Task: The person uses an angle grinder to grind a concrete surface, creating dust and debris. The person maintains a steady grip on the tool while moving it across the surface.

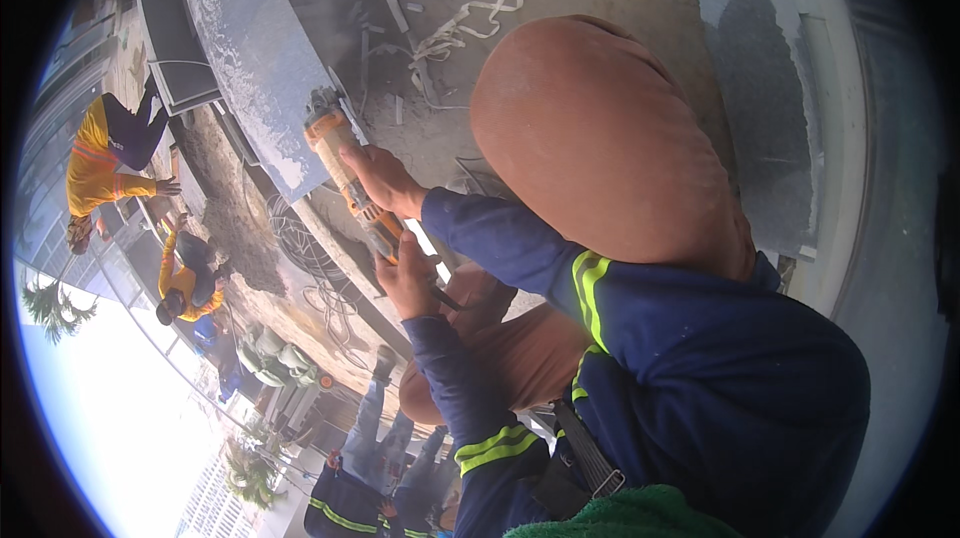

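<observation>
An angle grinder (338, 160) with a worn orange-yellow body lies slantwise across both my hands. My right hand (385, 178) wraps around the front of its body, close behind the metal head. Farther back, my left hand (407, 281) grips the orange and dark rear end, where a dark cord seems to trail off. The grinder's head meets the edge of a long grey slab (250, 43) with whitish, powdery patches. Whether its disc touches the slab cannot be made out. My bent knees in brown trousers (600, 128) flank the tool.
A pale strap (465, 33) and scrap strips lie on the dusty floor ahead. Coiled cable (300, 243) is on the ground to the left. Two people in orange-yellow shirts (95, 163) are at far left; others in blue (345, 488) are near the lower edge. Green sacks (270, 356) sit nearby.
</observation>
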Action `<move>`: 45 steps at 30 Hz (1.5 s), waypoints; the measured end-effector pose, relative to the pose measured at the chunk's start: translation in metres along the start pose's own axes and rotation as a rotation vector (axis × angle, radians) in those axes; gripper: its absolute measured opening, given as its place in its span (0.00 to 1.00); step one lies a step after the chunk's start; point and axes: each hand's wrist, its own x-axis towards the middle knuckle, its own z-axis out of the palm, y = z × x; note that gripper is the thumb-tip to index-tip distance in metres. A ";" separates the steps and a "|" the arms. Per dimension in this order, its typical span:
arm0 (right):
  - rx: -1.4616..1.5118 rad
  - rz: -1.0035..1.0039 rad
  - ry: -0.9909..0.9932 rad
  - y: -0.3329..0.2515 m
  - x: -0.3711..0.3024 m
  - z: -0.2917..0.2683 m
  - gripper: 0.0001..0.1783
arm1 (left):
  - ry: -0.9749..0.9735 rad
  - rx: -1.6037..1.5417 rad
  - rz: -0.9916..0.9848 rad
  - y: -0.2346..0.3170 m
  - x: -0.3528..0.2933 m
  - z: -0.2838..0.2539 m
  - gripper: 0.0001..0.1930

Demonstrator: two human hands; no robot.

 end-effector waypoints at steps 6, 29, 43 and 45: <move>-0.015 0.006 0.004 0.010 0.000 0.006 0.40 | 0.025 0.002 -0.013 0.003 -0.008 -0.002 0.19; -0.059 0.028 0.016 -0.012 0.005 0.003 0.43 | 0.027 -0.015 -0.035 0.011 0.009 0.004 0.15; 0.027 -0.009 -0.051 0.001 0.027 0.004 0.41 | 0.010 0.011 -0.024 0.012 0.020 0.004 0.17; 0.040 -0.011 -0.068 0.004 0.023 0.004 0.40 | 0.013 0.013 -0.034 0.010 0.016 0.002 0.17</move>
